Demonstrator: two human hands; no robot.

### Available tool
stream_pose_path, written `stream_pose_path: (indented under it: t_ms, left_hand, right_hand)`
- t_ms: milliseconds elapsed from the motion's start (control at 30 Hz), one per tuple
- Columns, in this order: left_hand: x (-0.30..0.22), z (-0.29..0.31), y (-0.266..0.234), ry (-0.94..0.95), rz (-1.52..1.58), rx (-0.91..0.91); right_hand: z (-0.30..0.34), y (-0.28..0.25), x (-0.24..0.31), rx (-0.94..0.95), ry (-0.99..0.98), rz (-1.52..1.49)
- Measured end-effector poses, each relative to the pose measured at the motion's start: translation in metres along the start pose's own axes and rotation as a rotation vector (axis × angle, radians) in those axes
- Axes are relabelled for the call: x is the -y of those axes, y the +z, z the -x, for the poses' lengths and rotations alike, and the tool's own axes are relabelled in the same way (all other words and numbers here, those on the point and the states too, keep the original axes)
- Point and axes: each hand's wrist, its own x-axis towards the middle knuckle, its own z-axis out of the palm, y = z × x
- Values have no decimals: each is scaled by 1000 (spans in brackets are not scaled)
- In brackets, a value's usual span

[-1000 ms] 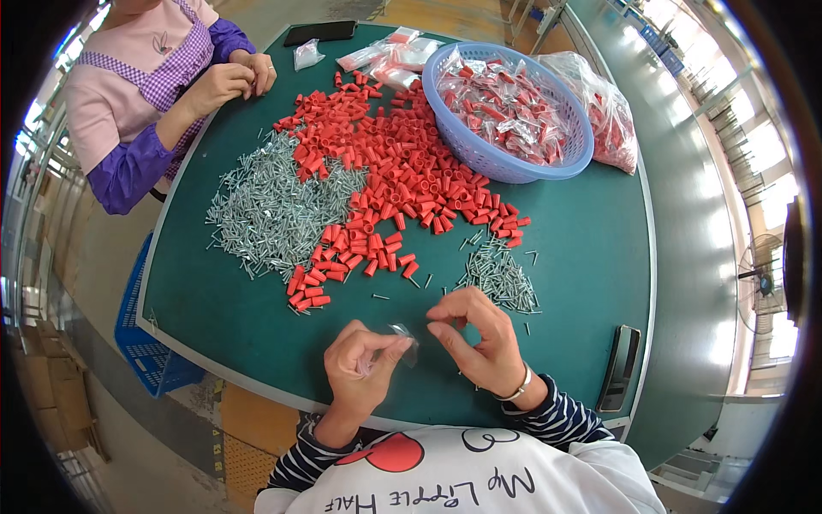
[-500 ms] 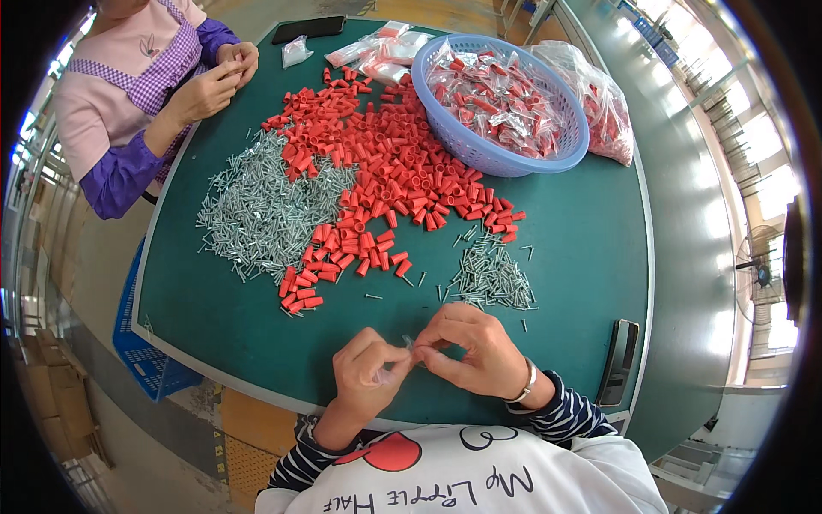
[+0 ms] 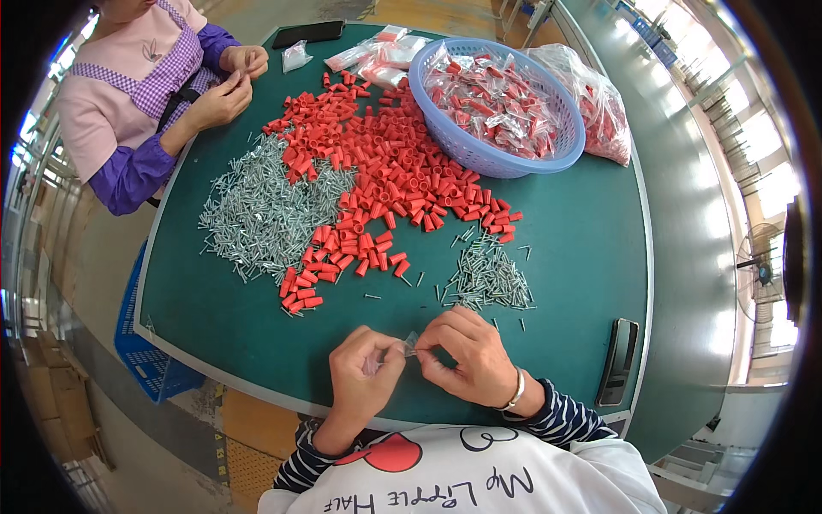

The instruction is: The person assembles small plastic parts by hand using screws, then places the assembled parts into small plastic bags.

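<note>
A small clear plastic bag (image 3: 411,343) is pinched between my two hands, close to the table's front edge. My left hand (image 3: 364,368) is closed on its left side, with part of the film showing at the palm. On the other side, the thumb and forefinger of my right hand (image 3: 467,355) grip the bag's edge. Whether anything lies inside the bag, I cannot tell. Just beyond my right hand is a small pile of screws (image 3: 488,274). Red tapered plastic caps (image 3: 377,244) spread over the middle of the table, next to a larger heap of screws (image 3: 265,210).
A blue-purple basket (image 3: 445,141) of filled bags stands at the far right, beside a large clear sack (image 3: 604,116). Packs of empty bags (image 3: 385,56) and a phone (image 3: 308,33) lie at the back. Another phone (image 3: 618,361) lies at right. A co-worker's hands (image 3: 231,90) are at far left.
My hands have shifted slightly, and more of the clear bag shows between my fingers. The co-worker's hands have moved a little apart and nearer the table.
</note>
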Motion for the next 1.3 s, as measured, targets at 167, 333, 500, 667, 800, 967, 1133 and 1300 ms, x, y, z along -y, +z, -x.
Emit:
stream_pose_path:
  t_ms: [167,333,500,667,800,967,1133,1300]
  left_hand:
    - [-5,2,-2,-76,35,68]
    - [-21,3,-1,-17,-51,153]
    - [-28,9,1,140,-184,191]
    - [-43,2,0,100,-132,217]
    - [-39,3,-1,-23,-18,265]
    - [-33,3,1,-227,251,347]
    - [-37,0,2,-12,-33,346]
    - [-36,-1,-1,173,-129,398]
  right_hand:
    - [13,7,0,-63,-16,22]
    - [23,0,7,-11,-107,160]
    - [34,-10,10,120,-59,160]
    - [41,-12,9,96,8,41]
    - [37,-15,11,9,35,-38]
    - [36,-20,1,83,-91,-76]
    - [38,-23,-2,199,-131,-66]
    - [43,-18,7,198,-46,82]
